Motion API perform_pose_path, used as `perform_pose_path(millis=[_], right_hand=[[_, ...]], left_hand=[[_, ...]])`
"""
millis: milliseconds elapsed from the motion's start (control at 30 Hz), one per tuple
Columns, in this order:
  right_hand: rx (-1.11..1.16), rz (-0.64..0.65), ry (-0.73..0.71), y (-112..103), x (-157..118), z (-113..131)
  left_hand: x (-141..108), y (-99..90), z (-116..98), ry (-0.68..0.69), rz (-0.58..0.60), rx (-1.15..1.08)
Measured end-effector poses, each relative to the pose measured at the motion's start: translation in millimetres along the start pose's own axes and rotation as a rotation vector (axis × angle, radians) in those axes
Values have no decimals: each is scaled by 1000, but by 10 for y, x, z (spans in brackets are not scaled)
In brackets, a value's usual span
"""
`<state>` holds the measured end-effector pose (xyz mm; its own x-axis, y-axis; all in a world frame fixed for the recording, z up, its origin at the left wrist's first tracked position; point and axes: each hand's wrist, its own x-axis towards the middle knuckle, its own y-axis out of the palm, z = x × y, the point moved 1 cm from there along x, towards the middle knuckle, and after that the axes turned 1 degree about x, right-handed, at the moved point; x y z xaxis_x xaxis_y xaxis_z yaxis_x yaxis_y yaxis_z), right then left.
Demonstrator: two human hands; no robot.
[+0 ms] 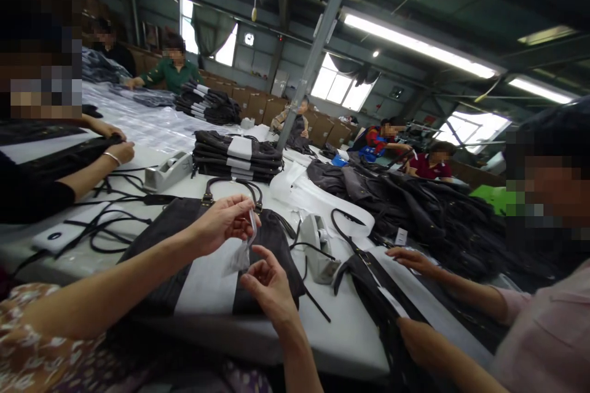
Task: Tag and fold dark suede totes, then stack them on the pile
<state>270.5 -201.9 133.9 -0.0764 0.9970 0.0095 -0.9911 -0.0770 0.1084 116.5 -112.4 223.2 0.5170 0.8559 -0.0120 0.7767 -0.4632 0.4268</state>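
Your left hand's (233,216) fingers pinch a thin clear plastic piece (239,256) by its top, seemingly so it hangs free; your right hand's (268,282) thumb and forefinger stand apart just below, apparently gripping nothing. Under your fingers, the dark handbag (168,218) lies flat on the counter (341,334), probably for steadiness, with a white wrap (207,285) across it (a tape dispenser (322,265) sits to their right, likely for easy reach).

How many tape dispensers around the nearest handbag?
2: left tape dispenser, beyond the handbag and beside the bag stack; right tape dispenser, just right of the handbag. Others may be hidden.
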Motion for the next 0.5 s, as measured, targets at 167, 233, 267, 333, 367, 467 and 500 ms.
perform_pose_path(millis=[167,233,267,333,367,467,500], right_hand=[[-187,-186,-204,256,66,129],[-168,-255,-272,337,42,180],[-131,-254,-284,377,25,196],[-40,-216,-282,451,-9,212],[-2,-198,-275,482,-24,216],[71,-150,-249,541,-59,224],[99,-125,-234,551,-67,227]], left_hand=[[-184,119,-35,11,-43,-100],[-241,133,-62,26,-62,-115],[-267,139,-75,30,-72,-122],[-317,146,-99,40,-93,-137],[-339,148,-111,46,-101,-143],[-399,145,-147,60,-115,-154],[-416,139,-159,61,-114,-154]])
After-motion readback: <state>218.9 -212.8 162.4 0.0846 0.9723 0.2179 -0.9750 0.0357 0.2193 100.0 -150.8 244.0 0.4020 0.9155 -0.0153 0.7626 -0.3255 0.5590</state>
